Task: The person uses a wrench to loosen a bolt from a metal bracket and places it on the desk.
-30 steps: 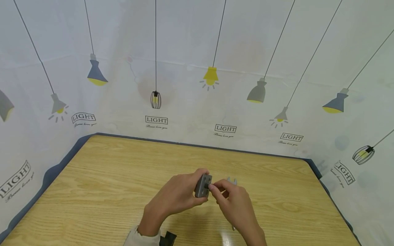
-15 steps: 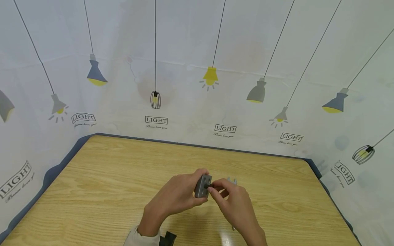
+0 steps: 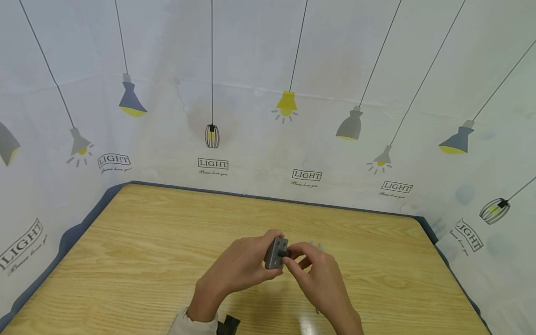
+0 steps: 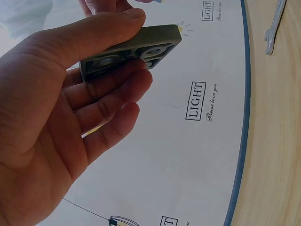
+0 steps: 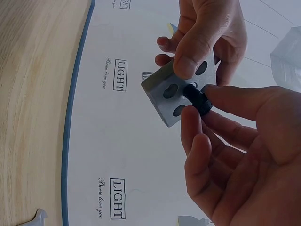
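Observation:
My left hand (image 3: 240,267) grips a small grey metal block (image 3: 275,252) with several round holes, held above the wooden table (image 3: 138,242). The thumb lies along one edge of the block (image 4: 136,49) and the fingers curl under it. My right hand (image 3: 320,274) pinches a short black bolt (image 5: 198,99) between thumb and forefinger. The bolt's tip sits in one hole of the block (image 5: 176,96). In the head view the bolt (image 3: 286,253) shows as a dark spot at the block's right face.
A silver wrench (image 4: 274,26) lies on the table just beyond my hands, partly hidden in the head view (image 3: 315,244). A white cloth printed with lamps (image 3: 268,116) walls the table on three sides. A dark strap (image 3: 228,323) sits at my left wrist.
The right hand's fingers have shifted slightly round the bolt at the block's face. The block and left hand stay in place.

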`<state>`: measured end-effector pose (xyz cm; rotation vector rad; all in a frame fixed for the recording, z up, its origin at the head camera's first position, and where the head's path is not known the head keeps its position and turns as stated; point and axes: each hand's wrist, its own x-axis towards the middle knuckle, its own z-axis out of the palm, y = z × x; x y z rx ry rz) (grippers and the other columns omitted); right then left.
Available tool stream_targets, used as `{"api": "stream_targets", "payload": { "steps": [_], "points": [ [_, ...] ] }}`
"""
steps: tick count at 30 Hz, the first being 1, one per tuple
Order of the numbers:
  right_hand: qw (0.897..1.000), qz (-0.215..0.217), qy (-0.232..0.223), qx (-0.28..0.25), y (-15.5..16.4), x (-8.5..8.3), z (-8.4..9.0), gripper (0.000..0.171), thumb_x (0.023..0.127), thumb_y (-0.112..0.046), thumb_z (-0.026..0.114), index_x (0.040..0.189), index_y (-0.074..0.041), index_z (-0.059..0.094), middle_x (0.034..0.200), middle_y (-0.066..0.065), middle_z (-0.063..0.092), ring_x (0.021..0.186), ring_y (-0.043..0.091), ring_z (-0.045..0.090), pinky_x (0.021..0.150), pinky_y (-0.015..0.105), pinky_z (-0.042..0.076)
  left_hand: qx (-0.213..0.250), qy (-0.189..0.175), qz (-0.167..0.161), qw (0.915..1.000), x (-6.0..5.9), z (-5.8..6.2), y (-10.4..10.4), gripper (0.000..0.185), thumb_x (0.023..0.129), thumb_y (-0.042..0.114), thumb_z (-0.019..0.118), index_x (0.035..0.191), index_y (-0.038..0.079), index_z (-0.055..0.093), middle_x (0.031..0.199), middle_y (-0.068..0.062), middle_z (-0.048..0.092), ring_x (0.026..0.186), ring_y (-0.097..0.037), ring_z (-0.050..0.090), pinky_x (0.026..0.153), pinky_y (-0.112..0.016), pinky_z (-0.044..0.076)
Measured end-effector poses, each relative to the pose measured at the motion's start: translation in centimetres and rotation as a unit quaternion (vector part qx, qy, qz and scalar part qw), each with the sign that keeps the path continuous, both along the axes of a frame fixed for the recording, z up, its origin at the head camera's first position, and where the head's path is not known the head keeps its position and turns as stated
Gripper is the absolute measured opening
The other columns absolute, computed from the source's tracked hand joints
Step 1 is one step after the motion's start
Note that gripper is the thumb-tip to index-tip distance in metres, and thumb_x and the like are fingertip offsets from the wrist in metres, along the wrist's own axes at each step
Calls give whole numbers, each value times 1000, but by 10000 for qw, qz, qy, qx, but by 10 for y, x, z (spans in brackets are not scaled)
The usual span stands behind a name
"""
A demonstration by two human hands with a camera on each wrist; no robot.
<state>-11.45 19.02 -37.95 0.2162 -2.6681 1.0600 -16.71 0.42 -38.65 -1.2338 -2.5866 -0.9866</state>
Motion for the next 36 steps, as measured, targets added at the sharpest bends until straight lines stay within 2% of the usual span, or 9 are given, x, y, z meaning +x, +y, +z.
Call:
{"api": "stream_targets", "payload": {
  "steps": [22, 28, 36],
  "points": [
    [10000, 11, -2, -45, -1, 0, 1, 18, 86, -10, 77, 99, -20, 72, 92, -6, 71, 68, 4, 62, 63, 22, 51, 9, 27, -6, 10000, -1, -1, 0, 54, 83, 23, 81, 127, 14, 53, 95, 6, 69, 70, 1, 57, 66, -19, 49],
    [10000, 9, 19, -15, 0, 0, 0, 19, 85, -9, 78, 99, -20, 72, 98, -6, 72, 71, 5, 64, 63, 21, 51, 9, 11, -7, 10000, -1, -1, 0, 52, 83, 22, 81, 126, 14, 53, 93, 6, 69, 68, 1, 56, 65, -19, 49],
    [10000, 15, 70, 39, 0, 0, 0, 21, 83, -7, 79, 98, -20, 72, 98, -5, 72, 70, 4, 63, 63, 21, 51, -16, 83, 28, 10000, 0, -1, 0, 52, 82, 23, 81, 125, 14, 53, 90, 7, 68, 65, 2, 53, 63, -18, 47]
  ]
}}
